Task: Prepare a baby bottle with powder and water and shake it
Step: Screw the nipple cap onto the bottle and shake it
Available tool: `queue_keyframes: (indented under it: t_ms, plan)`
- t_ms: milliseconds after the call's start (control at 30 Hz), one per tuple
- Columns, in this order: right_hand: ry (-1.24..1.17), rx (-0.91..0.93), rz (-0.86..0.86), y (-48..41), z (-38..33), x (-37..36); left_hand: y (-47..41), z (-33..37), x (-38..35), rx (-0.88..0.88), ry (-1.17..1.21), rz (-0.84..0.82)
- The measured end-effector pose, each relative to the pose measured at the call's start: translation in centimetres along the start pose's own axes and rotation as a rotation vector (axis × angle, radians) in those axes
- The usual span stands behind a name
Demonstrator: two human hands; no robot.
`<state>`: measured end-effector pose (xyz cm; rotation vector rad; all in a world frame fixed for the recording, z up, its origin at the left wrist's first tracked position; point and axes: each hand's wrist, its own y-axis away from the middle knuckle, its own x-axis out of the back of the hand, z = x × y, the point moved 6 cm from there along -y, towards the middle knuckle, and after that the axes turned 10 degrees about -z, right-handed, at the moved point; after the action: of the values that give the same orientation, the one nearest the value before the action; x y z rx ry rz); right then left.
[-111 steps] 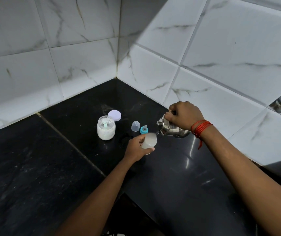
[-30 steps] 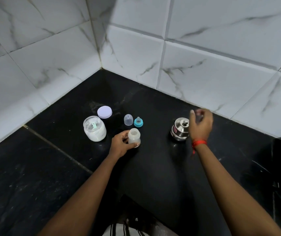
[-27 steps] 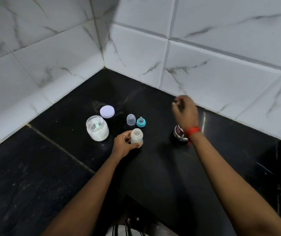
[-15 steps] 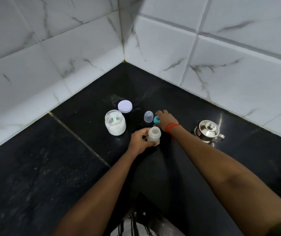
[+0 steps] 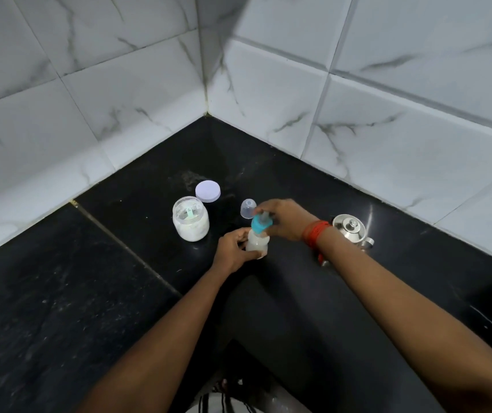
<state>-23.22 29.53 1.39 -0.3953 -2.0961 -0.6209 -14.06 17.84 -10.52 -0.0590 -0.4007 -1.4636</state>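
A small translucent baby bottle [image 5: 257, 242] with milky liquid stands on the black counter [image 5: 89, 293]. My left hand [image 5: 234, 248] grips its body from the left. My right hand [image 5: 286, 219] holds the teal nipple cap [image 5: 259, 224] by its top, tilted on the bottle's mouth. The clear dome cover [image 5: 248, 208] stands just behind. An open glass jar of white powder [image 5: 191, 218] with a green scoop inside sits to the left.
The jar's lilac lid [image 5: 207, 191] lies behind the jar. A steel kettle [image 5: 350, 228] with its lid on stands at the right, behind my right wrist. White marble-tiled walls [image 5: 268, 99] meet in a corner behind the counter.
My right hand set the steel kettle down at the right, reached over, picked up the teal nipple cap and brought it onto the bottle. My left hand kept hold of the bottle.
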Motion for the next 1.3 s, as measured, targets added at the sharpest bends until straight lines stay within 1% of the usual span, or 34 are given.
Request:
queue_keyframes:
  t_ms: [133, 267, 367, 433, 600, 733, 867, 900, 967, 1000, 1033, 1100, 1167, 1233, 1267, 1300]
  plan:
    - [0.094, -0.028, -0.088, -0.5, -0.5, -1.6, 0.3, 0.4, 0.1, 0.002, -0.023, -0.002]
    - [0.132, 0.006, -0.121, -0.5, -0.9, -2.1, 0.7, 1.5, 0.3, -0.005, -0.006, 0.01]
    - [0.085, 0.04, -0.072, 0.4, -0.8, -1.3, 1.3, 2.6, 0.5, -0.049, 0.043, 0.023]
    - [-0.044, 0.062, -0.029, 1.4, -1.0, 0.0, 1.8, 3.5, 0.8, -0.081, 0.094, 0.043]
    - [-0.431, 0.134, 0.167, 3.7, -2.4, 2.6, 2.2, 6.8, 1.4, -0.175, 0.183, 0.086]
    - [-0.754, 0.168, 0.411, 4.6, -3.0, 1.9, 2.0, 9.3, 2.3, -0.202, 0.193, 0.163]
    - [-0.864, 0.123, 0.566, 5.3, -2.9, 1.3, 1.8, 9.8, 3.8, -0.16, 0.205, 0.257]
    - [-0.898, 0.105, 0.627, 5.7, -2.8, 1.7, 1.9, 9.8, 4.2, -0.156, 0.216, 0.269]
    - [-0.882, 0.086, 0.733, 6.4, -2.2, 3.3, 2.0, 9.6, 4.7, -0.164, 0.234, 0.237]
    - [-0.838, 0.093, 0.717, 6.4, -2.2, 4.1, 2.1, 9.6, 4.8, -0.167, 0.241, 0.198]
    - [-0.789, 0.11, 0.636, 5.9, -2.3, 4.8, 2.1, 9.7, 4.8, -0.169, 0.244, 0.152]
    - [-0.708, 0.158, 0.354, 4.6, -3.1, 5.0, 2.2, 9.8, 4.8, -0.185, 0.22, 0.044]
    - [-0.713, 0.22, 0.106, 3.9, -4.1, 4.5, 2.5, 10.3, 4.5, -0.205, 0.208, -0.068]
    - [-0.749, 0.285, -0.009, 4.0, -5.1, 4.2, 2.8, 10.7, 4.3, -0.221, 0.207, -0.149]
    - [-0.753, 0.3, -0.024, 4.0, -5.3, 4.1, 2.9, 10.8, 4.2, -0.228, 0.214, -0.151]
    - [-0.747, 0.29, 0.006, 3.9, -5.5, 3.9, 2.9, 10.9, 4.3, -0.234, 0.23, -0.125]
